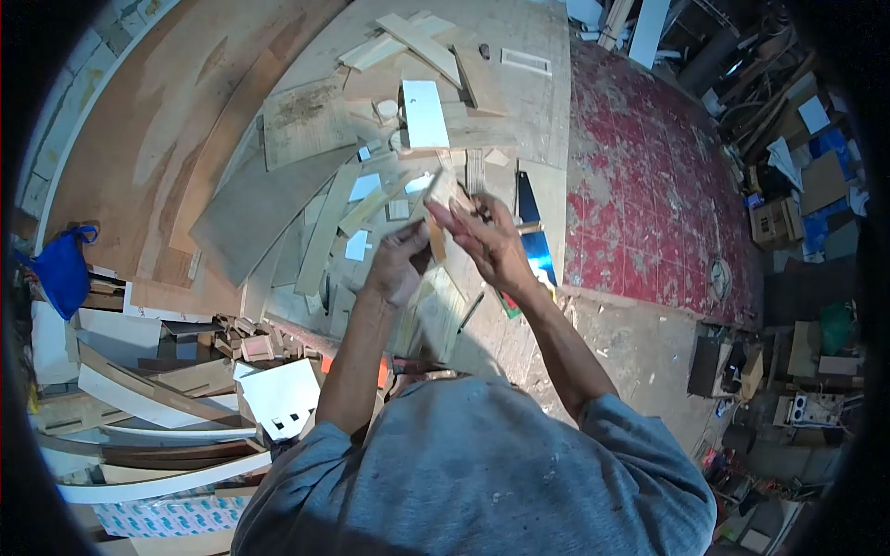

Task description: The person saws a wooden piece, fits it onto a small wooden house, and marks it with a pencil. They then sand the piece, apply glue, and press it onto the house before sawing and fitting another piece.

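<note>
My right hand (494, 243) is wrapped round a small pale wooden block (445, 189), which is held up above the work table and tilted. Close to its left, the fingers of my left hand (400, 263) are pinched at a thin orange-brown strip (437, 241) just below the block. What that strip is made of, I cannot tell. Beside my right hand lies a handsaw (537, 252) with a dark and blue blade. A dark pencil-like stick (471, 313) rests on the table in front of me.
Wooden boards (309, 120), slats (327, 230) and a white panel (424, 114) cover the table (542, 102). Leaning at the left are large plywood sheets (167, 120). A worn red surface (640, 185) adjoins on the right. Offcuts (260, 347) pile up at lower left.
</note>
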A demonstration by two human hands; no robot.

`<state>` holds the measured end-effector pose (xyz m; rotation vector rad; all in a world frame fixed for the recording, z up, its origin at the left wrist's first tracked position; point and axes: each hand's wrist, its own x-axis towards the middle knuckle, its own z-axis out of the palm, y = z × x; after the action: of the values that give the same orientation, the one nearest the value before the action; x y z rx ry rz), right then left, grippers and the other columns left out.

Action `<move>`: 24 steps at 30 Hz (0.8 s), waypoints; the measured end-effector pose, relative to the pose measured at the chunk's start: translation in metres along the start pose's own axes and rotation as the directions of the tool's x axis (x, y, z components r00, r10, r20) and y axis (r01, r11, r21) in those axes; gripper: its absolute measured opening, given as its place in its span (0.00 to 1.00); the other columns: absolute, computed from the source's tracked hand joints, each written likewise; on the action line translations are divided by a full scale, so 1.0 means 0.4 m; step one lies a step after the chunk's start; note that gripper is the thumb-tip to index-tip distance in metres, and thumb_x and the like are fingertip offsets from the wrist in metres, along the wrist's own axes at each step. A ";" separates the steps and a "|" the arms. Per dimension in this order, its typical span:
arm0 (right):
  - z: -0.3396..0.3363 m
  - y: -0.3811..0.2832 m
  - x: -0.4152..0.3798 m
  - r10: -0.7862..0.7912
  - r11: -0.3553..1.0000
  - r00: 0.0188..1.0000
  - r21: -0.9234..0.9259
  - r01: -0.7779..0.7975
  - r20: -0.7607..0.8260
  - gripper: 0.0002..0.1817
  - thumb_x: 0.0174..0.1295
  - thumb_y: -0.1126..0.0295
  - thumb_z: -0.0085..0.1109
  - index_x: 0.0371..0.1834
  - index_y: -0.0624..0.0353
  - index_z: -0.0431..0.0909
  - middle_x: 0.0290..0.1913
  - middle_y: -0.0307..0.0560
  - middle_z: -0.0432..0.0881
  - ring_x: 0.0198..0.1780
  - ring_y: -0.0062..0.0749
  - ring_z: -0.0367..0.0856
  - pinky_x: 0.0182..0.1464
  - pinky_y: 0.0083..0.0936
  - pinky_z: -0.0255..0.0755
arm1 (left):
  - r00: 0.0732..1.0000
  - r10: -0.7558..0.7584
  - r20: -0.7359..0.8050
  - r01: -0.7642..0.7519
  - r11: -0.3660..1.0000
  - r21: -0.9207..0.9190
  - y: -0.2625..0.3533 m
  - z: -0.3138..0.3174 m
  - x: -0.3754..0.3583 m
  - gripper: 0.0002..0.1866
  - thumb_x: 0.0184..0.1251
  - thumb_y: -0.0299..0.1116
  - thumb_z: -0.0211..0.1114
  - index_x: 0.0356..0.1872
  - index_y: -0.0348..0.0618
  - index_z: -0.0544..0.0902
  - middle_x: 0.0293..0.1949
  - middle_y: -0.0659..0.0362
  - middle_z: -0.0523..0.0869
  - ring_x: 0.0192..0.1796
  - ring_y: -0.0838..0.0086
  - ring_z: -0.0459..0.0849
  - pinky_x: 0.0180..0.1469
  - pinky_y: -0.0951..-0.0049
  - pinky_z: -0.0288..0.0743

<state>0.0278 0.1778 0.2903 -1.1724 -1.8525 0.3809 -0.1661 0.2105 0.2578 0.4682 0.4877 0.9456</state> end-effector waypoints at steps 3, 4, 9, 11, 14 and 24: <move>-0.009 -0.030 0.041 -0.069 0.997 0.998 0.017 0.069 -0.006 0.29 0.57 0.72 0.71 0.65 0.44 0.79 0.62 0.63 0.73 0.61 0.58 0.74 0.59 0.44 0.74 | 0.996 0.070 0.055 -0.073 0.995 0.062 0.025 0.019 0.005 0.13 0.71 0.30 0.66 0.52 0.38 0.85 0.47 0.58 0.88 0.49 0.74 0.86 0.56 0.71 0.78; 0.001 -0.021 0.037 -0.075 0.997 0.997 0.021 0.076 -0.010 0.29 0.57 0.72 0.71 0.65 0.44 0.79 0.62 0.63 0.73 0.61 0.58 0.74 0.59 0.44 0.74 | 0.996 0.076 0.056 -0.079 0.994 0.068 0.023 0.011 0.003 0.13 0.71 0.30 0.66 0.52 0.38 0.85 0.47 0.58 0.88 0.49 0.74 0.86 0.56 0.71 0.78; 0.017 -0.034 0.043 -0.058 0.996 0.998 0.068 0.060 -0.029 0.26 0.60 0.71 0.69 0.64 0.45 0.80 0.62 0.63 0.72 0.59 0.57 0.75 0.58 0.42 0.73 | 1.000 0.018 0.016 -0.019 0.994 0.109 0.009 0.007 0.008 0.12 0.71 0.30 0.66 0.51 0.38 0.85 0.48 0.59 0.88 0.50 0.75 0.85 0.55 0.71 0.79; 0.003 -0.009 0.049 -0.066 0.997 0.997 -0.025 0.067 0.026 0.23 0.63 0.69 0.66 0.63 0.47 0.81 0.62 0.63 0.72 0.58 0.56 0.75 0.58 0.41 0.73 | 0.999 0.017 0.043 -0.020 0.998 0.052 0.020 0.006 -0.001 0.13 0.71 0.30 0.66 0.52 0.37 0.85 0.47 0.59 0.89 0.49 0.75 0.86 0.55 0.70 0.79; 0.006 0.062 0.022 0.079 0.997 0.996 -0.011 -0.080 -0.036 0.23 0.63 0.69 0.67 0.62 0.47 0.81 0.62 0.63 0.73 0.58 0.55 0.75 0.58 0.41 0.73 | 0.999 -0.005 0.032 0.001 0.994 0.113 0.035 -0.001 -0.023 0.14 0.72 0.31 0.65 0.53 0.34 0.84 0.48 0.57 0.88 0.52 0.75 0.85 0.60 0.73 0.76; 0.002 -0.024 0.076 -0.164 0.986 0.984 0.042 0.162 0.071 0.25 0.60 0.71 0.69 0.62 0.43 0.81 0.60 0.59 0.74 0.60 0.54 0.74 0.59 0.41 0.71 | 1.000 0.026 -0.009 -0.024 0.979 0.204 0.046 -0.019 -0.002 0.18 0.73 0.32 0.64 0.59 0.33 0.80 0.47 0.57 0.88 0.49 0.75 0.85 0.55 0.73 0.77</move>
<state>0.0166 0.1986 0.3117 -0.9857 -1.9824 0.3680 -0.1828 0.2202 0.2623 0.6552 0.5937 0.9271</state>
